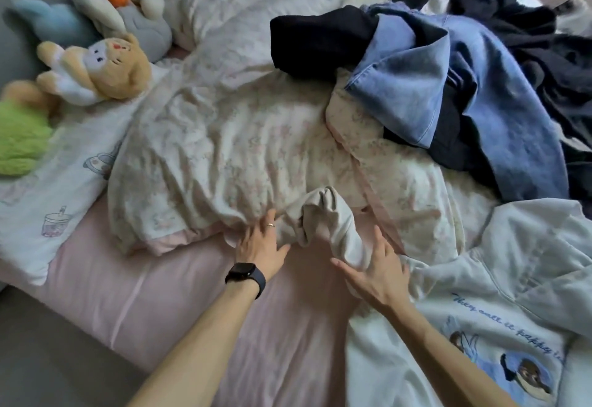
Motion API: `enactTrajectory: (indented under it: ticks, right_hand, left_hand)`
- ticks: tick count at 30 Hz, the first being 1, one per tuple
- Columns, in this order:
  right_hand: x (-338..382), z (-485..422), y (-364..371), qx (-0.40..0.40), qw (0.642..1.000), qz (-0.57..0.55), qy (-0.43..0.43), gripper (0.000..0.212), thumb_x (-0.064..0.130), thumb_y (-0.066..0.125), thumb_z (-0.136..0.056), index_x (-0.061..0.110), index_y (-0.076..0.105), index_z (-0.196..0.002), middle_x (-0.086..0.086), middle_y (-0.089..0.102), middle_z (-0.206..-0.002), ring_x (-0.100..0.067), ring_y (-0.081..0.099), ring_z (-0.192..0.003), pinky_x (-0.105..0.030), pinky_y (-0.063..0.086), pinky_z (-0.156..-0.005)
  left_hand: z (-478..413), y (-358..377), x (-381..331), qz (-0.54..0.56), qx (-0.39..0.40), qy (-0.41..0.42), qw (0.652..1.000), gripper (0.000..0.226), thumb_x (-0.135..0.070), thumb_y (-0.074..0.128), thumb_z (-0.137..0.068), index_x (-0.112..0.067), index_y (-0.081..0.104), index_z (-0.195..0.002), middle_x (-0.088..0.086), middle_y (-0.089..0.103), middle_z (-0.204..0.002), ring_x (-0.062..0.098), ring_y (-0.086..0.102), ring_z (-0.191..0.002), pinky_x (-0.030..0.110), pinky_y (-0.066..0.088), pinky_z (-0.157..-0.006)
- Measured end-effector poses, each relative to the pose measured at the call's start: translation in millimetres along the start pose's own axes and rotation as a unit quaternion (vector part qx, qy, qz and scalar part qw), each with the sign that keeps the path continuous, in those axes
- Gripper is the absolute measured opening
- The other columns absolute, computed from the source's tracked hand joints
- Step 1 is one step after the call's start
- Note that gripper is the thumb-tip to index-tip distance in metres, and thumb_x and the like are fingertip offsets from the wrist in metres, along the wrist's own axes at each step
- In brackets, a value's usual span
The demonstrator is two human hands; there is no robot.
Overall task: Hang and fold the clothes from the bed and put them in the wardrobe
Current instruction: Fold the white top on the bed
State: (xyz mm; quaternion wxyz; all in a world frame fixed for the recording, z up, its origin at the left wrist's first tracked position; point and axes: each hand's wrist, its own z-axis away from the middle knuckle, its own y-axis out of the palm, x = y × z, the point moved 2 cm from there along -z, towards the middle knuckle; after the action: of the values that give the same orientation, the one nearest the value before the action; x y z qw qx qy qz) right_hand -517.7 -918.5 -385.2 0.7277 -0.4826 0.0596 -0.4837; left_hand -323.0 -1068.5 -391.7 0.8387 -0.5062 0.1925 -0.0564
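Head view: looking down on a bed with a pink sheet (153,281).
Left hand (261,246): fingers spread and nearly straight, palm down, lying on the left end of a beige garment (326,224) where it meets the duvet (217,150). It grips nothing. There is a ring on one finger and a dark watch (245,273) on the wrist.
Right hand (376,269): fingers splayed open with the thumb out to the left, touching the garment's right end without closing on it.
Beige garment: crumpled and twisted, near the bed's near edge, between the two hands.
Hoodie (480,310): white with a blue print, spread at the near right corner, under the right forearm.
Pile: jeans (464,86) and dark clothes (320,41), heaped on the duvet toward the far right.
Duvet: floral, rumpled across the middle.
Toys (105,70): plush, along the left edge, above a printed pillow (48,201).
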Motion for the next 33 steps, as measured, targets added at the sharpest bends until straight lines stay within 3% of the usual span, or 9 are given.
enactTrajectory:
  ticks: [2,5,8,11,17,21,26,30,33]
  right_hand:
    - [23.4,-15.2,-5.6,-0.047,0.998,-0.011,-0.034,0.119,0.091,0.054,-0.069,0.024,0.012,-0.158,-0.007,0.043,-0.154,-0.03,0.044,-0.139,-0.055,0.031,-0.114]
    - [46.0,-36.3,-14.0,-0.048,0.998,-0.016,-0.031,0.055,0.055,0.054,-0.09,0.02,0.043,-0.131,-0.009,0.07,-0.112,-0.036,0.064,-0.104,-0.047,0.046,-0.094]
    - [55.2,-39.9,-26.7,-0.031,0.975,-0.217,0.023,0.022,0.03,0.052,-0.07,0.021,0.061,-0.088,0.008,0.069,-0.079,-0.026,0.063,-0.083,-0.031,0.043,-0.069]
    - [83.1,-42.3,-35.7,0.033,0.965,-0.257,-0.032,0.022,0.016,0.054,-0.062,0.025,0.062,-0.08,0.019,0.066,-0.069,-0.01,0.062,-0.073,-0.026,0.046,-0.064]
    - [126.3,-75.3,-21.3,0.084,0.991,-0.039,-0.099,0.046,0.025,0.065,-0.08,0.034,0.051,-0.123,0.016,0.063,-0.112,-0.018,0.062,-0.109,-0.039,0.05,-0.096]
    - [110.9,-79.9,-2.3,0.091,0.995,0.009,-0.03,0.046,0.061,0.069,-0.072,0.038,0.056,-0.11,0.009,0.065,-0.104,-0.02,0.064,-0.104,-0.034,0.05,-0.088]
    - [98.7,-69.8,4.6,0.133,0.988,-0.067,-0.042,0.031,0.053,0.065,-0.064,0.029,0.062,-0.083,0.011,0.065,-0.084,-0.018,0.063,-0.088,-0.022,0.041,-0.064]
    - [118.4,-68.2,-3.0,0.146,0.973,-0.164,-0.068,0.042,0.048,0.075,-0.056,0.031,0.07,-0.093,0.008,0.072,-0.089,-0.014,0.067,-0.086,-0.03,0.052,-0.077]
    - [143.1,-64.8,-7.1,0.14,0.964,-0.198,-0.112,0.03,0.04,0.079,-0.06,0.031,0.071,-0.088,0.009,0.072,-0.088,-0.012,0.067,-0.084,-0.03,0.054,-0.079]
  left_hand:
    - [-13.3,1.9,-0.9,0.026,-0.039,0.011,0.999,0.052,-0.041,0.059,-0.096,-0.023,0.044,-0.142,0.003,0.055,-0.133,0.028,0.05,-0.122,0.039,0.045,-0.093]
    - [-18.7,-13.4,-1.7,0.119,-0.088,-0.001,0.989,0.031,-0.033,0.056,-0.098,-0.015,0.061,-0.123,0.006,0.058,-0.118,0.03,0.056,-0.109,0.039,0.047,-0.086]
    - [-18.3,-58.9,13.9,0.359,-0.138,-0.072,0.92,0.027,-0.029,0.054,-0.099,-0.012,0.055,-0.12,0.004,0.066,-0.11,0.025,0.063,-0.1,0.029,0.049,-0.08]
    - [-30.4,-128.7,44.5,0.37,-0.204,-0.068,0.904,0.025,-0.032,0.06,-0.095,-0.021,0.057,-0.117,-0.012,0.066,-0.094,0.004,0.061,-0.079,0.003,0.037,-0.061]
    - [-74.2,-186.4,83.9,0.068,-0.186,-0.034,0.98,0.039,-0.028,0.055,-0.096,-0.031,0.049,-0.135,0.007,0.059,-0.116,0.033,0.053,-0.107,0.04,0.045,-0.086]
    - [-60.4,-142.3,94.7,0.2,-0.177,-0.147,0.952,0.057,-0.038,0.06,-0.092,-0.028,0.035,-0.143,0.014,0.043,-0.136,0.037,0.044,-0.124,0.045,0.041,-0.1]
    - [-36.4,-84.6,80.3,0.36,-0.13,-0.312,0.87,0.073,-0.077,0.049,-0.083,-0.017,0.033,-0.122,0.008,0.047,-0.114,0.029,0.056,-0.085,0.036,0.043,-0.07]
    - [-31.0,-85.2,57.6,0.356,-0.263,-0.319,0.838,0.066,-0.08,0.049,-0.08,-0.02,0.035,-0.103,0.001,0.042,-0.106,0.029,0.054,-0.083,0.035,0.038,-0.066]
    - [-42.8,-98.7,40.8,0.36,-0.18,-0.265,0.876,0.081,-0.087,0.045,-0.076,-0.013,0.055,-0.108,0.0,0.06,-0.103,0.018,0.059,-0.081,0.027,0.036,-0.06]
